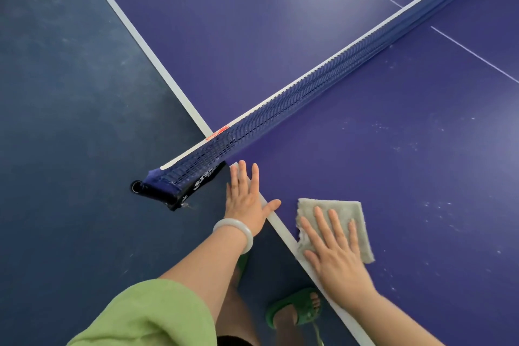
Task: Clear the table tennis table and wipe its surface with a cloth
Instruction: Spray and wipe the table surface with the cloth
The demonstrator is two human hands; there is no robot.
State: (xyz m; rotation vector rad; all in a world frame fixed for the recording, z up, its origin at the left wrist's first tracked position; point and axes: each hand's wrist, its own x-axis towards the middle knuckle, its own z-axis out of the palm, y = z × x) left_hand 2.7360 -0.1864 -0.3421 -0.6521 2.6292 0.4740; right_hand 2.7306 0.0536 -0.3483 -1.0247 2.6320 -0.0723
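Note:
A folded grey-beige cloth [346, 213] lies on the purple table tennis table [407, 149], close to its white side line. My right hand [334, 247] presses flat on the cloth with fingers spread. My left hand [247, 196] rests flat on the table's edge just short of the net, fingers apart and holding nothing; a pale bangle circles its wrist. White specks and dust marks dot the table surface to the right of the cloth.
The dark blue net [309, 93] runs diagonally across the table, clamped by a black post [163, 191] that sticks out over the blue floor [70, 121]. My foot in a green sandal [297, 309] stands beside the table's edge.

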